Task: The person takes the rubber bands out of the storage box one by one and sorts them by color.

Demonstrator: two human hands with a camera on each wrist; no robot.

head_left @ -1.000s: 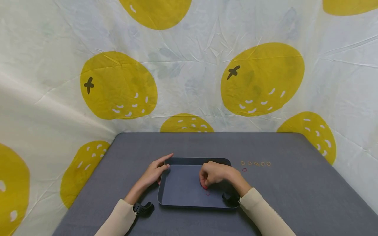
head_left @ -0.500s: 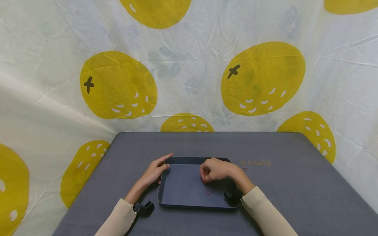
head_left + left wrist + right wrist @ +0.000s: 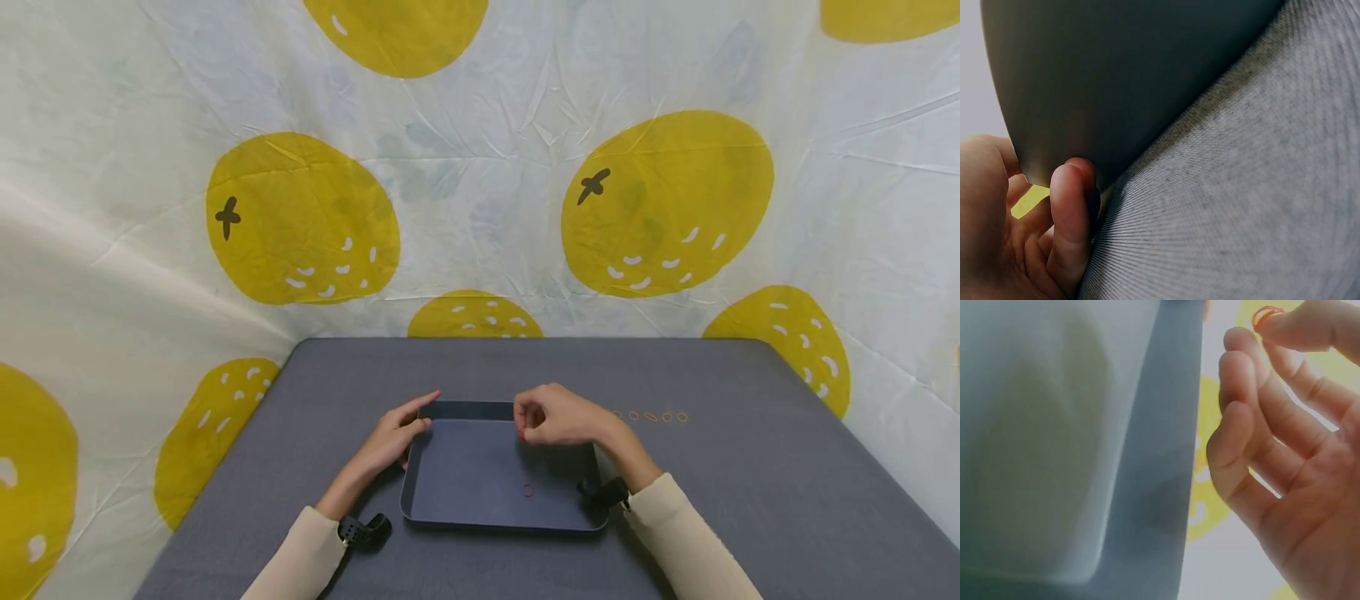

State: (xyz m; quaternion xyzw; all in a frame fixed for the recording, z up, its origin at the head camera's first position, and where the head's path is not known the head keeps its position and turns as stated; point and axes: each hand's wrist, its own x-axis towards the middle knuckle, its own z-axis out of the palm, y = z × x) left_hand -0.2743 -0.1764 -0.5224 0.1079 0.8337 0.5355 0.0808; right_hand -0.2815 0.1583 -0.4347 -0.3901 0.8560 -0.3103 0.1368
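Observation:
The dark grey rectangular tray (image 3: pixel 465 475) lies on the table in the head view. My left hand (image 3: pixel 388 439) holds its left side, thumb at the rim, index finger stretched along the back corner. In the left wrist view, curled fingertips (image 3: pixel 1071 206) press on the tray's outer wall (image 3: pixel 1116 75). Over the tray's back right part, my right hand (image 3: pixel 561 417) pinches a small red rubber band (image 3: pixel 1266 310) between thumb and index finger, its other fingers loosely bent. Another red rubber band (image 3: pixel 528 490) lies on the tray floor, near the front right.
Several orange rubber bands (image 3: pixel 667 417) lie in a row on the grey table (image 3: pixel 720 483), right of the tray; my right hand partly covers the row's left end. Behind the table hangs a white cloth (image 3: pixel 480 208) printed with yellow fruit.
My right hand has risen from the tray floor toward the back rim with the red rubber band. It now hides the red band on the table beside the tray. The left hand stays put.

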